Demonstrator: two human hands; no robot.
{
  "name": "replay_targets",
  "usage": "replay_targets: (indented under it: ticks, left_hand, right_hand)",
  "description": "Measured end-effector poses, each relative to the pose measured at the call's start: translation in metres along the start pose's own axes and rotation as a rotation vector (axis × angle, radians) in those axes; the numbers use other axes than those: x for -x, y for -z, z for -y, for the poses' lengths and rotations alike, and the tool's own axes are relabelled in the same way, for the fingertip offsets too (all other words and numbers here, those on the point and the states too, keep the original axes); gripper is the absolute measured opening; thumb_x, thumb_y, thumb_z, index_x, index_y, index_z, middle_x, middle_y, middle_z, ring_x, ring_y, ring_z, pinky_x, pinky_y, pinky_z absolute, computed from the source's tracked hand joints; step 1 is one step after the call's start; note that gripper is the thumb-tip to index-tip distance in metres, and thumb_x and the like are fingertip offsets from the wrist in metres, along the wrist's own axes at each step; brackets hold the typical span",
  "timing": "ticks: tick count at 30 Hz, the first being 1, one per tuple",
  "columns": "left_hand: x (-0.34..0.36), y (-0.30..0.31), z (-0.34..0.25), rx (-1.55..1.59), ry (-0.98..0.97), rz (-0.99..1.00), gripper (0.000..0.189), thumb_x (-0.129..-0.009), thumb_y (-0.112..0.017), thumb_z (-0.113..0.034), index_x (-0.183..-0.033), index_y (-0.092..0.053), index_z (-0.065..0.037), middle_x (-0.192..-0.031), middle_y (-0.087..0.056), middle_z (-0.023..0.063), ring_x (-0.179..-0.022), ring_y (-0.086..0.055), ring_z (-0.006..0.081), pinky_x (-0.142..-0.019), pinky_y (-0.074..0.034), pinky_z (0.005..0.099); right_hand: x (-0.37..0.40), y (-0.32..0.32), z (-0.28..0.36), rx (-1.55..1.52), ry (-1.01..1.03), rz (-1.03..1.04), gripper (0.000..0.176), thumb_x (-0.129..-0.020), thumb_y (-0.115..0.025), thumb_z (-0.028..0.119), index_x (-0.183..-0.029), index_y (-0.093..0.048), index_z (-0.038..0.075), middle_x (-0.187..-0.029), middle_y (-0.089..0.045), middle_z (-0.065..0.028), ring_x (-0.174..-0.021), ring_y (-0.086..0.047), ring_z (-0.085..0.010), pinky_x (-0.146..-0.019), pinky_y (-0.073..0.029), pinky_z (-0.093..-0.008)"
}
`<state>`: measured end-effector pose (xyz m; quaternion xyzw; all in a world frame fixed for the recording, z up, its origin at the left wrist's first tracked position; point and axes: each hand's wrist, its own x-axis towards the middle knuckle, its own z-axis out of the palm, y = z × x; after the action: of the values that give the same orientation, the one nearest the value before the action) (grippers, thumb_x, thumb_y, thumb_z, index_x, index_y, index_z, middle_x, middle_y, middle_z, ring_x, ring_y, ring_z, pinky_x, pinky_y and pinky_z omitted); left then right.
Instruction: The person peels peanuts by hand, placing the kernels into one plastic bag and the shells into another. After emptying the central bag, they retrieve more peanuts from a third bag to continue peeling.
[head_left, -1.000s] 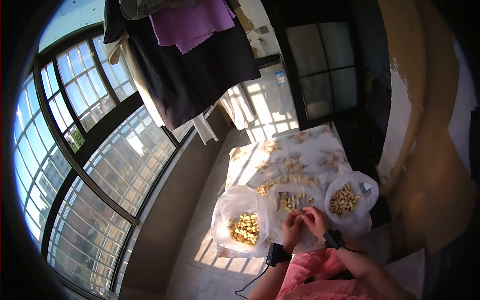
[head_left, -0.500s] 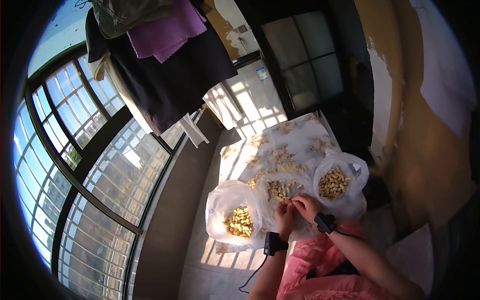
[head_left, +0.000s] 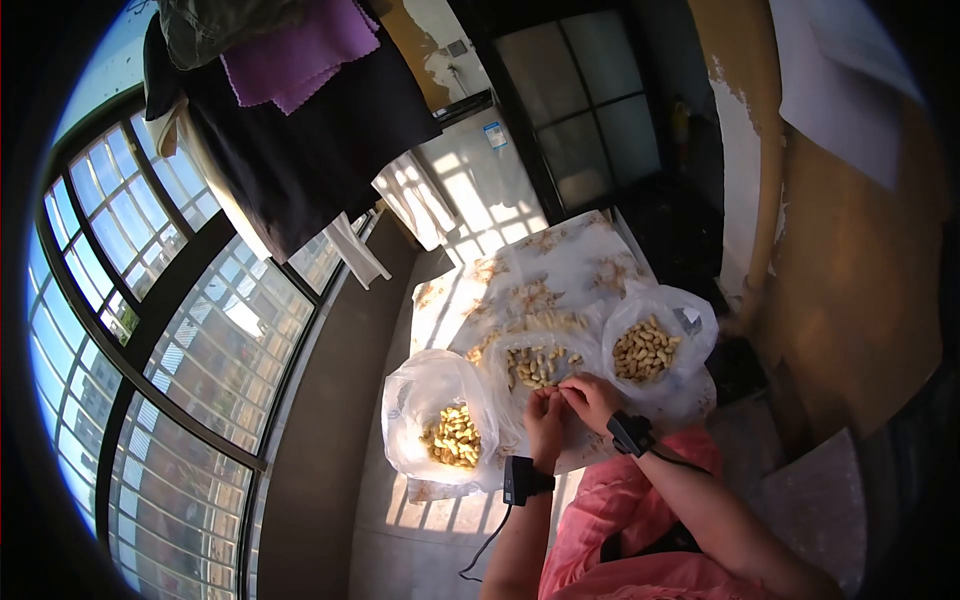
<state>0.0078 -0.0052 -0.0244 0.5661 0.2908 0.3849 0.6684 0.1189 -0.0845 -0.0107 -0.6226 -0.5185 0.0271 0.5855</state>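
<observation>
Barred window (head_left: 185, 445) at left, dark cloth (head_left: 310, 165) hanging at upper left

Purple cloth (head_left: 300, 55) overlaps the dark one; at upper centre, a pale cabinet (head_left: 505, 165) with a blue label (head_left: 495, 135) stands beside a paned door (head_left: 578, 105) — brown wall (head_left: 860, 300) at right.

A floral-covered table (head_left: 575, 262) (partly sunlit), with three translucent plastic bags (head_left: 402, 405) of peanuts (head_left: 455, 438) on top
</observation>
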Motion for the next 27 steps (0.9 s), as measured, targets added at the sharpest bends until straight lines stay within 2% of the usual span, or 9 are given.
replay_targets:
  ticks: [7, 9, 20, 22, 27]
  left_hand:
    - [-0.001, -0.001, 0.002, 0.052, -0.014, 0.006, 0.013, -0.102, -0.061, -0.012, -0.112, -0.06, -0.004, -0.093, -0.066, -0.0002, -0.078, -0.06, 0.0061, -0.068, -0.048, 0.0198]
    - [0.001, -0.002, -0.002, 0.093, 0.032, 0.028, 0.014, -0.102, -0.061, -0.011, -0.113, -0.06, -0.004, -0.096, -0.067, 0.0007, -0.082, -0.061, 0.0068, -0.071, -0.049, 0.0199]
    - [0.003, 0.0, -0.008, 0.062, 0.018, 0.082, 0.02, -0.097, -0.065, -0.005, -0.116, -0.058, 0.001, -0.104, -0.067, 0.0038, -0.092, -0.064, 0.0092, -0.082, -0.05, 0.0215]
    - [0.003, 0.001, -0.007, 0.056, 0.04, 0.088, 0.021, -0.097, -0.065, -0.003, -0.117, -0.058, 0.002, -0.105, -0.066, 0.0037, -0.094, -0.064, 0.0095, -0.083, -0.051, 0.0216]
    - [0.007, -0.005, -0.008, 0.047, 0.033, 0.028, 0.02, -0.097, -0.063, -0.002, -0.116, -0.058, 0.001, -0.105, -0.066, 0.0035, -0.095, -0.063, 0.0092, -0.083, -0.051, 0.0216]
  right_hand:
    - [-0.002, 0.002, 0.002, 0.004, 0.005, 0.01, 0.012, -0.091, -0.063, 0.008, -0.101, -0.067, 0.003, -0.096, -0.069, -0.0167, -0.088, -0.066, -0.0379, -0.076, -0.053, -0.0425]
    - [-0.002, 0.003, 0.002, 0.004, 0.0, 0.014, 0.012, -0.091, -0.063, 0.008, -0.101, -0.067, 0.003, -0.096, -0.069, -0.0167, -0.089, -0.067, -0.038, -0.077, -0.053, -0.0426]
    - [-0.003, 0.003, 0.003, -0.026, -0.022, 0.023, 0.012, -0.091, -0.061, 0.008, -0.101, -0.067, 0.003, -0.094, -0.069, -0.0168, -0.088, -0.066, -0.0386, -0.076, -0.053, -0.0437]
    - [-0.002, 0.002, -0.002, 0.017, -0.007, 0.022, 0.013, -0.091, -0.062, 0.006, -0.102, -0.068, 0.003, -0.093, -0.069, -0.0156, -0.084, -0.068, -0.0343, -0.072, -0.053, -0.039]
    - [-0.002, 0.0, -0.003, 0.014, -0.032, 0.029, 0.014, -0.091, -0.062, 0.006, -0.103, -0.069, 0.003, -0.093, -0.069, -0.0146, -0.083, -0.067, -0.0331, -0.071, -0.052, -0.0389]
